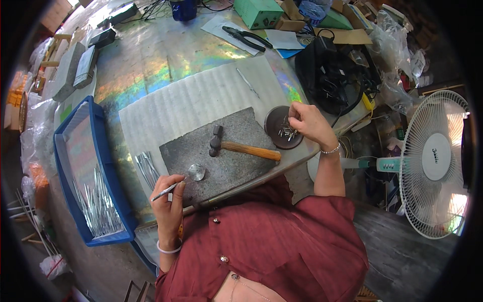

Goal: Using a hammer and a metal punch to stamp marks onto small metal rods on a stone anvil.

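Note:
My left hand (169, 201) is closed round a thin silvery metal rod (165, 192), its tip pointing toward a small round shiny metal piece (196, 172). That piece lies on a dark grey stone slab (196, 146). A hammer (246, 149) with a wooden handle rests across the slab, its head toward the middle. Over a round brown dish (274, 118) at the right, the fingers of my right hand (308, 121) are pinched together. Small metal pins (287, 132) lie in the dish. Whatever sits between those fingertips is too small to make out.
Thin rods fill a blue tray (95, 201) at the left; a bundle of rods (147, 168) lies beside the slab. White foam sheet (186, 98) lies under it. Pliers (246, 38), a black bag (327, 70) and a green box (257, 12) stand farther back. A fan (435, 163) stands right.

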The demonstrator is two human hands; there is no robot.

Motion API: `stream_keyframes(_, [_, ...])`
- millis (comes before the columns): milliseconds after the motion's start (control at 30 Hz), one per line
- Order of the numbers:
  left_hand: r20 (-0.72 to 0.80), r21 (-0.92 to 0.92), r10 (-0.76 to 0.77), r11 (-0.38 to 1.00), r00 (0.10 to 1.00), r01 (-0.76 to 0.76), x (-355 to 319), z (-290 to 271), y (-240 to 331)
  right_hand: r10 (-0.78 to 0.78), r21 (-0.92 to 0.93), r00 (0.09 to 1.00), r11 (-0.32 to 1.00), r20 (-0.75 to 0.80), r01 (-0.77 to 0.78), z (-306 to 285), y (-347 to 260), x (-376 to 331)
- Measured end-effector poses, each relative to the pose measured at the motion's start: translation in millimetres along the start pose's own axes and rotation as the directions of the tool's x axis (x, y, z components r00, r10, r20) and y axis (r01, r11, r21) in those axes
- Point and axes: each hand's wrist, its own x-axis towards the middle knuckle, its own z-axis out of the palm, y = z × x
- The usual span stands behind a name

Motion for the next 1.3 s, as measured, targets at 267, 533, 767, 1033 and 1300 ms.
stream_keyframes(267, [-0.032, -0.022, -0.005, 1.0, 0.999, 0.004, -3.7, -7.1, 8.3, -0.034, -0.059, 0.999, 0.998, 0.0, 0.034, 8.8, 6.8, 0.5])
stream_keyframes(533, [-0.041, -0.073, -0.019, 0.997, 0.999, 0.016, -12.5, -12.0, -0.9, -0.045, -0.036, 0.999, 0.998, -0.022, 0.044, 3.0, -4.1, -0.4])
stream_keyframes(767, [0.049, -0.415, -0.223, 0.882, 0.974, 0.223, -16.0, -14.7, 12.5, -0.194, 0.385, 0.979, 0.901, -0.056, 0.201, 8.8, -53.4, -17.1])
stream_keyframes(1033, [0.169, -0.77, -0.264, 0.567, 0.95, 0.294, -8.5, -7.6, 12.3, -0.401, 0.816, 0.885, 0.576, 0.237, 0.042, 58.8, -132.9, -32.6])
stream_keyframes(1300, [0.209, -0.885, -0.245, 0.365, 0.947, 0.289, -9.6, -6.2, 2.5, -0.385, 0.883, 0.839, 0.419, 0.384, -0.212, 91.3, -158.3, -30.9])
